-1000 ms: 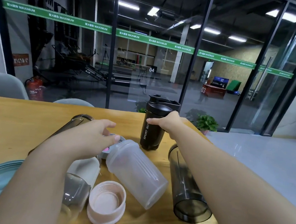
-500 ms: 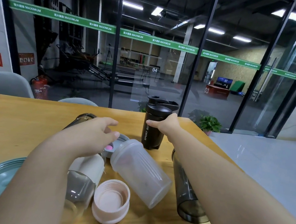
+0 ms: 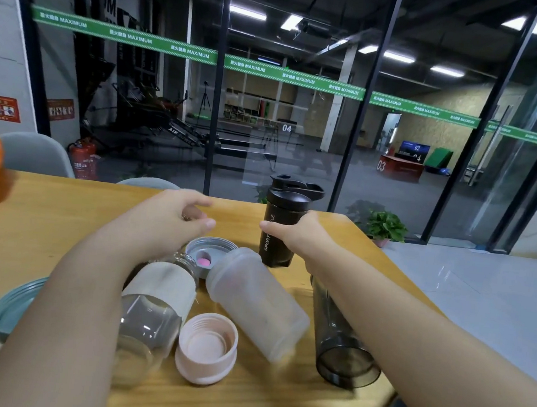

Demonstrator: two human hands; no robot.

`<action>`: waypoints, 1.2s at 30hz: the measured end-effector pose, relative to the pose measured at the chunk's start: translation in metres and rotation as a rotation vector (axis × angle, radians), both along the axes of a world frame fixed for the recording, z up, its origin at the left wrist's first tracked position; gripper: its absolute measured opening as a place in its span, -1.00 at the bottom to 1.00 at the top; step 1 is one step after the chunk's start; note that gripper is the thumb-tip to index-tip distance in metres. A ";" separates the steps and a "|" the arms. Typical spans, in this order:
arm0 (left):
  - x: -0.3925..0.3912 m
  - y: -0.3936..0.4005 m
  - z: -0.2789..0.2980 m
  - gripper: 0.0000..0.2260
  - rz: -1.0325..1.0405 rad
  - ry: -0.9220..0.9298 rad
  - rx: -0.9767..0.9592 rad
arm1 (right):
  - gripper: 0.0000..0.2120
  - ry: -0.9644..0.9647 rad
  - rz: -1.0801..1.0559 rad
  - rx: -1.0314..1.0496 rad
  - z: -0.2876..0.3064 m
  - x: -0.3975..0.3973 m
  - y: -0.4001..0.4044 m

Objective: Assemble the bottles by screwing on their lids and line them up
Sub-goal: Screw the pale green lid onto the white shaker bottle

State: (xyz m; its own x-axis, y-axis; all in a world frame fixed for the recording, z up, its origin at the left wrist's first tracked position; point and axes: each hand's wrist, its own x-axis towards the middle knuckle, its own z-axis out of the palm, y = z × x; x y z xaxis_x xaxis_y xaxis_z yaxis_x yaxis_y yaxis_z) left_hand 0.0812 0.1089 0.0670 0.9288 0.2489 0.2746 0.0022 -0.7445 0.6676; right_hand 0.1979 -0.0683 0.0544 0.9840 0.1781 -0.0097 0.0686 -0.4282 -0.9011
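The black shaker bottle (image 3: 283, 224) stood upright with its lid on near the far edge of the counter (image 3: 46, 214), and everything else lay on the near side of it. The right hand (image 3: 300, 236) gripped its body from the right, fingers curled round the front and the thumb pointing left across the printed label. Just left of the black shaker bottle and nearer the camera lay a grey lid (image 3: 211, 255) turned inner side up, with a pink dot at its centre. A frosted bottle (image 3: 256, 302) lay on its side in front of the shaker, its open mouth beside the grey lid. To the left of that lay a clear glass bottle (image 3: 152, 310) with a beige sleeve, partly hidden by the left forearm. A pink lid (image 3: 206, 348) sat open side up between those two. A smoky dark bottle (image 3: 342, 341) lay on its side under the right forearm, near and to the right of the shaker. A teal plate (image 3: 11, 309) sat far to the left. The left hand (image 3: 174, 217) hovered left of the shaker above the grey lid, fingers loosely curled and holding nothing.
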 end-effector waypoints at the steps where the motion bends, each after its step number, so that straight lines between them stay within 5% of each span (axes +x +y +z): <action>1: -0.001 -0.002 0.001 -0.72 0.007 -0.058 -0.006 | -0.28 -0.020 0.024 0.000 0.000 -0.005 -0.003; 8: -0.021 -0.006 -0.022 -0.83 0.049 -0.474 0.102 | -0.06 -0.156 0.184 -0.187 -0.006 -0.035 -0.010; 14: -0.050 0.023 -0.055 -0.73 0.134 -0.539 0.279 | -0.19 -0.259 0.371 -0.473 -0.016 -0.061 -0.006; 20: -0.060 0.048 -0.072 -0.78 0.339 -0.251 0.212 | -0.17 -0.218 0.357 -0.634 -0.021 -0.069 -0.002; 26: -0.077 0.060 -0.071 -0.46 0.415 0.196 0.083 | -0.07 -0.107 0.324 -0.731 -0.026 -0.070 -0.002; 36: -0.079 0.073 -0.076 -0.01 0.348 0.265 0.079 | -0.10 -0.092 0.305 -0.717 -0.023 -0.073 -0.007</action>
State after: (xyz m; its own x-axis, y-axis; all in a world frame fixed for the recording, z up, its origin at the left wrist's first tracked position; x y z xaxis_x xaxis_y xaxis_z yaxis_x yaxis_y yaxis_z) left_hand 0.0025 0.1821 -0.0092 0.8343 0.5469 0.0690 0.4249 -0.7178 0.5516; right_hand 0.1250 -0.0748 0.0310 0.8951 0.4214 -0.1455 0.3374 -0.8537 -0.3966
